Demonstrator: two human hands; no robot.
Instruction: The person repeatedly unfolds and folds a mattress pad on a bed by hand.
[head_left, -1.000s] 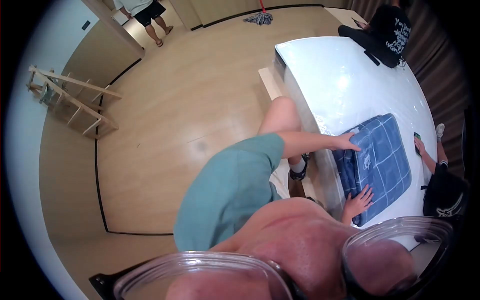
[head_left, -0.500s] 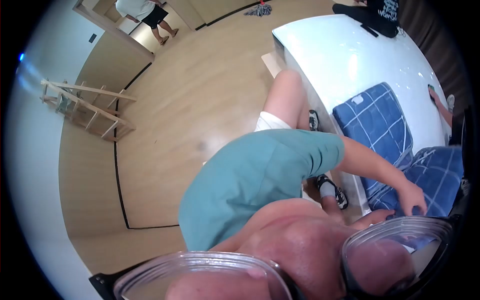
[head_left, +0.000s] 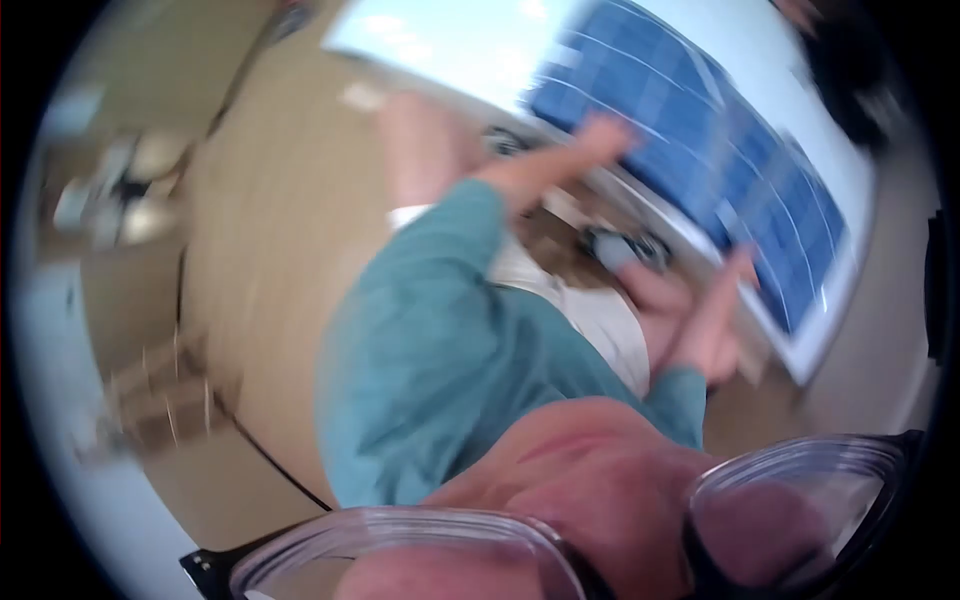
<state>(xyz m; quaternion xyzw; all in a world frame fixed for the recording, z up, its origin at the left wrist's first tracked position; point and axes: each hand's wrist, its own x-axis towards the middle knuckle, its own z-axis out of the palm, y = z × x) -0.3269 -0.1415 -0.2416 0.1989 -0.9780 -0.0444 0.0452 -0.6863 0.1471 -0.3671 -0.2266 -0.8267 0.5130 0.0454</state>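
A blue cloth with white check lines (head_left: 690,130) lies spread in a long strip on the white table (head_left: 430,40). My left hand (head_left: 606,138) is over its near edge, toward the far end, smeared by motion. At the near end, my right hand (head_left: 738,268) is by the cloth's lower edge, its fingers also blurred. Whether either hand grips the fabric cannot be made out.
Another person in dark clothing (head_left: 845,75) is across the table at the upper right. My shoe (head_left: 630,248) is on the floor by the table's side. A blurred wooden rack (head_left: 165,395) stands by the wall at left.
The view has swung. The cloth, folded and bunched before, now lies stretched out. My left hand has moved along its edge to the far part, and my right hand has come into clearer view.
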